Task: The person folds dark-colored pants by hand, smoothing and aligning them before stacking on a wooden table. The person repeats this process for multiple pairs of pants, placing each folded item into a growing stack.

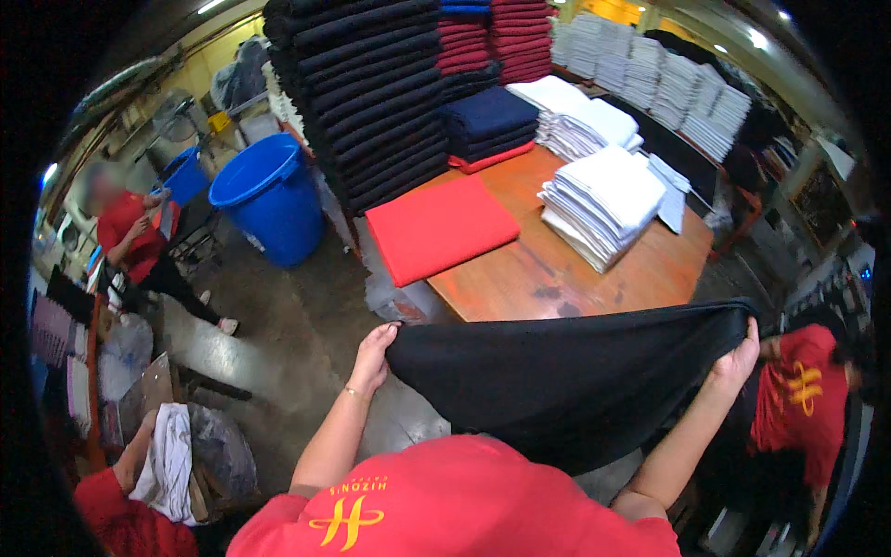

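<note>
A large black cloth (557,383) hangs between my two hands, its top edge stretched across the front of a wooden table (501,278). My left hand (377,355) grips the cloth's left corner. At the other end, my right hand (739,355) pinches the right corner, held a little higher in the view. The lower part of the cloth sags in a curve in front of my body. Just beyond it on the table lie a folded red cloth (442,228) at the left and a stack of folded white cloths (604,202) at the right.
Tall piles of folded black cloth (379,104) and maroon cloth (521,42) stand at the back, beside folded navy cloths (489,115). A blue bin (271,202) is on the floor to the left. People in red shirts are at left (132,230), lower left and right (800,397).
</note>
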A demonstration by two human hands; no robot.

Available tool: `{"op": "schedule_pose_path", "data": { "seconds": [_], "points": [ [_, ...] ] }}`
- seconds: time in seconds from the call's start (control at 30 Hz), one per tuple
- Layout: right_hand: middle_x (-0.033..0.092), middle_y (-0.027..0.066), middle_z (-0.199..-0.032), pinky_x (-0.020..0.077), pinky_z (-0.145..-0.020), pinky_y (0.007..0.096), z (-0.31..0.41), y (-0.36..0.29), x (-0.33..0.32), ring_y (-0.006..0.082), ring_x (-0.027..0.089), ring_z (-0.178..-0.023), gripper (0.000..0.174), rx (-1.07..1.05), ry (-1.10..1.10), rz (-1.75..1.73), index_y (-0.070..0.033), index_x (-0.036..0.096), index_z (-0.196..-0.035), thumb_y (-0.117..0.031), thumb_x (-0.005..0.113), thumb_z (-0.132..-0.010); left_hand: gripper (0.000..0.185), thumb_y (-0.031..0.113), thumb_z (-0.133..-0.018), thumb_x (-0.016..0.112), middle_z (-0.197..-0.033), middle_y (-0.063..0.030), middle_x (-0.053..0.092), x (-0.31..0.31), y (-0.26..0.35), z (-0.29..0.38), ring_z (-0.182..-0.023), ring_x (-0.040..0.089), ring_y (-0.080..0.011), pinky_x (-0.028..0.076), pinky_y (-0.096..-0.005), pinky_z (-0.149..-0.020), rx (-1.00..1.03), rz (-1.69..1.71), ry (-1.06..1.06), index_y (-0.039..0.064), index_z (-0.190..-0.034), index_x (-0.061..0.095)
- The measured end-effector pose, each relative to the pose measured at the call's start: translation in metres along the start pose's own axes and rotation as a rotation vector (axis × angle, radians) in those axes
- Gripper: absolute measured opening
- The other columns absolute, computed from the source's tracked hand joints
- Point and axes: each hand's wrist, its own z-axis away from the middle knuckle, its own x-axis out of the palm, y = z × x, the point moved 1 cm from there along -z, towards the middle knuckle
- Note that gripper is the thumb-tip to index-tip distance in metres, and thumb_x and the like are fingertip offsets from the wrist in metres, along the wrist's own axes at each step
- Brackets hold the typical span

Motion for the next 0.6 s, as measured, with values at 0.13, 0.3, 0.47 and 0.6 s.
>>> {"op": "schedule_pose_path", "data": {
  "seconds": [0.13,0.3,0.47,0.6],
  "points": [
    [0.061,0.0174,-0.120,0.0433,-0.101,0.0453,-0.113,0.079,-0.022,0.0302,0.057,-0.112,0.035,0.130,0.247,0.030,0.001,0.058,-0.116,-0.024,0.042,-0.099,0.022,0.016,-0.095,0.056,-0.103,-0.0052,0.065,0.017,0.020,-0.059,-0.095,0.059,-0.0154,0.046,-0.0303,-0.090,0.105,-0.012,0.033,0.000,-0.108,0.061],
    [0.065,0.0121,-0.110,0.0474,-0.097,0.0363,-0.186,0.137,-0.135,0.0247,0.061,-0.104,0.032,0.097,0.525,0.187,0.003,0.062,-0.109,-0.021,0.046,-0.097,0.017,0.016,-0.094,0.058,-0.097,-0.0037,0.065,0.021,-0.007,-0.111,-0.091,0.059,-0.0129,0.047,-0.0278,-0.085,0.064,0.088,0.253,0.003,-0.105,0.061],
    [0.064,0.0110,-0.111,0.0498,-0.093,0.0353,-0.173,0.136,-0.148,0.0231,0.063,-0.097,0.031,-0.066,0.394,0.616,0.001,0.060,-0.115,-0.021,0.052,-0.095,0.023,0.011,-0.090,0.065,-0.095,-0.0024,0.065,-0.003,-0.001,-0.123,-0.087,0.059,-0.0096,0.048,-0.0243,-0.081,0.070,-0.098,0.170,0.002,-0.110,0.060],
    [0.064,0.0110,-0.111,0.0509,-0.089,0.0361,-0.122,0.124,-0.067,0.0237,0.062,-0.096,0.031,0.065,0.533,0.287,0.001,0.059,-0.116,-0.020,0.050,-0.096,0.018,0.009,-0.088,0.067,-0.086,0.0032,0.057,-0.025,0.001,-0.130,-0.075,0.050,-0.0040,0.043,-0.0211,-0.068,0.112,-0.699,-0.086,0.007,-0.104,0.059]
  ]
}}
